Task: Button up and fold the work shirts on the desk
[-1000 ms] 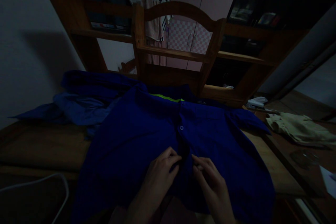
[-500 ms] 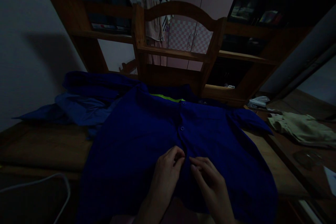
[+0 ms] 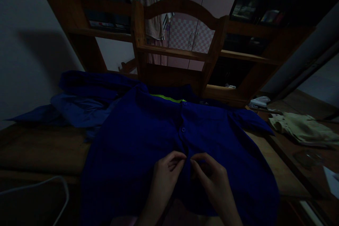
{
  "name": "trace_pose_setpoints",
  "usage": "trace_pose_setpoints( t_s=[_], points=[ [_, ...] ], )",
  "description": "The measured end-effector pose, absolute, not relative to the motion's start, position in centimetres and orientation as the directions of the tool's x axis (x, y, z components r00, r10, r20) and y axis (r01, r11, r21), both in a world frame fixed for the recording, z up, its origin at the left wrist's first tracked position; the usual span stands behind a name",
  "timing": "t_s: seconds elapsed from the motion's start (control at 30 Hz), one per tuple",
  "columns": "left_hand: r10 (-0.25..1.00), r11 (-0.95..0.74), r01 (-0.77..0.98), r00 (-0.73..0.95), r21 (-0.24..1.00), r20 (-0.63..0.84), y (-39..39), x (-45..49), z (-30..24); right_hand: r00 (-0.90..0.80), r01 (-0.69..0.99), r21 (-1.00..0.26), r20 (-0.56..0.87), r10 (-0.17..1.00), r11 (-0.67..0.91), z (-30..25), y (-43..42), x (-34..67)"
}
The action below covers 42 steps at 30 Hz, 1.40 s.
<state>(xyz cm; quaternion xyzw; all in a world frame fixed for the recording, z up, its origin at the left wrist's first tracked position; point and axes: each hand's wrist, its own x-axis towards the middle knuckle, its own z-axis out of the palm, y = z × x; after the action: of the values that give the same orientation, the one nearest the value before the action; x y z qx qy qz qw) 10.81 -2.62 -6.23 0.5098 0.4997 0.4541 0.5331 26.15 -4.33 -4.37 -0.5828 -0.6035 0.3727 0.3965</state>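
Note:
A dark blue button-up shirt (image 3: 127, 155) lies spread on a wooden surface, its collar end away from me. Two round buttons (image 3: 183, 129) show along the front placket, above my hands. My left hand (image 3: 168, 171) pinches the shirt at the placket, thumb and forefinger together. Just to its right, my right hand (image 3: 212, 173) pinches the other side of the placket, its fingertips close to the left ones. Whatever button or hole lies between the fingertips is hidden. A bright yellow-green strip (image 3: 168, 97) shows inside the collar.
Other blue clothing (image 3: 79, 109) is heaped on the left. A wooden shelf frame (image 3: 182, 54) rises behind the shirt. Folded pale clothes (image 3: 304, 129) lie at the right. A white cable (image 3: 65, 187) loops at the lower left. The room is dim.
My right hand's fingers have shifted up slightly and drawn into a tighter pinch at the placket. My left hand stays almost in place, and the shirt lies as before.

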Motion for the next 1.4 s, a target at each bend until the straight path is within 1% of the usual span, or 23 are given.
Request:
trace_pose_setpoints(
  t_s=[0.07, 0.27, 0.5, 0.7, 0.87, 0.97, 1.23, 1.4],
  points=[
    [0.993, 0.071, -0.017, 0.094, 0.997, -0.069, -2.3, 10.4, -6.0, -0.027, 0.454, -0.887, 0.078, 0.997, 0.081, -4.3, -3.9, 25.7],
    [0.988, 0.139, -0.120, 0.089, 0.983, -0.129, -1.9, 9.9, -5.9, 0.009, 0.540, -0.828, 0.187, 0.982, 0.153, -5.8, -3.5, 24.0],
    [0.985, 0.156, -0.159, 0.093, 0.975, -0.142, -2.0, 9.9, -6.1, -0.005, 0.582, -0.767, 0.330, 0.944, 0.271, -6.0, -4.2, 23.5],
    [0.982, 0.160, -0.172, 0.128, 0.972, -0.139, -1.7, 9.2, -5.8, -0.031, 0.572, -0.767, 0.334, 0.942, 0.291, -5.4, -4.5, 23.4],
    [0.983, 0.158, -0.161, 0.124, 0.974, -0.139, -1.4, 9.1, -6.0, -0.045, 0.619, -0.704, 0.408, 0.912, 0.347, -5.2, -4.8, 23.2],
    [0.983, 0.153, -0.137, 0.119, 0.979, -0.137, -1.5, 9.1, -5.9, -0.060, 0.633, -0.682, 0.429, 0.901, 0.366, -5.4, -4.9, 23.2],
    [0.970, 0.215, -0.161, 0.152, 0.963, -0.191, -1.7, 8.8, -5.1, -0.081, 0.645, -0.668, 0.425, 0.902, 0.372, -5.6, -5.0, 23.5],
    [0.974, 0.196, -0.137, 0.140, 0.971, -0.177, -1.6, 8.9, -5.6, -0.080, 0.653, -0.659, 0.431, 0.899, 0.374, -5.6, -5.0, 23.3]
  ],
)
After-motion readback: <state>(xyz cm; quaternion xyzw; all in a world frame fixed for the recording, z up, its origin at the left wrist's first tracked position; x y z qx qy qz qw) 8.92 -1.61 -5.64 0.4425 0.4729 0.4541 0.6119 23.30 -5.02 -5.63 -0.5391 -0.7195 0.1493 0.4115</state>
